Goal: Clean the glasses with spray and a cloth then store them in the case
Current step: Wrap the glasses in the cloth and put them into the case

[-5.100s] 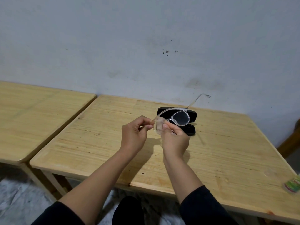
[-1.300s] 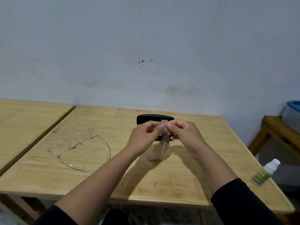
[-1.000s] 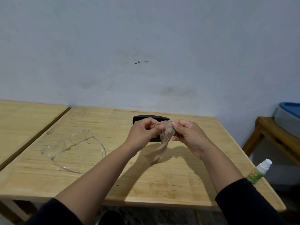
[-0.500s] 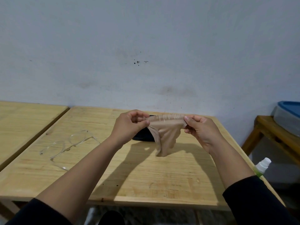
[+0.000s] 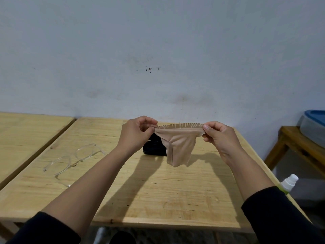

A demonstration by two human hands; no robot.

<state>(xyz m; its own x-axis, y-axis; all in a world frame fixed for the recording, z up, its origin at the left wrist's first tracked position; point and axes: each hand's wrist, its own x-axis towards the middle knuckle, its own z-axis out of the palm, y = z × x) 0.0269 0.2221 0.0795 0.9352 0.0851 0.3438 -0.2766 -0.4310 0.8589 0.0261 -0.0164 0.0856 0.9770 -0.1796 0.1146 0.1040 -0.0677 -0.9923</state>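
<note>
A beige cloth (image 5: 179,145) with a fringed top edge hangs stretched between my hands above the table. My left hand (image 5: 136,133) pinches its left corner and my right hand (image 5: 219,136) pinches its right corner. Clear-framed glasses (image 5: 73,159) lie unfolded on the wooden table (image 5: 158,191) to the left. The black case (image 5: 153,148) sits behind the cloth, partly hidden by my left hand and the cloth. A white-capped spray bottle (image 5: 288,182) with a green label stands at the table's right edge, partly hidden by my right sleeve.
A second wooden table (image 5: 26,138) adjoins on the left with a narrow gap between. A wooden stand (image 5: 302,148) at the right carries a grey tub with a blue lid (image 5: 314,127). A pale wall runs close behind the tables.
The glasses, held in both hands five seconds ago, now lie on the table. The bunched cloth has been pulled apart sideways and lifted, now stretched wide between my hands.
</note>
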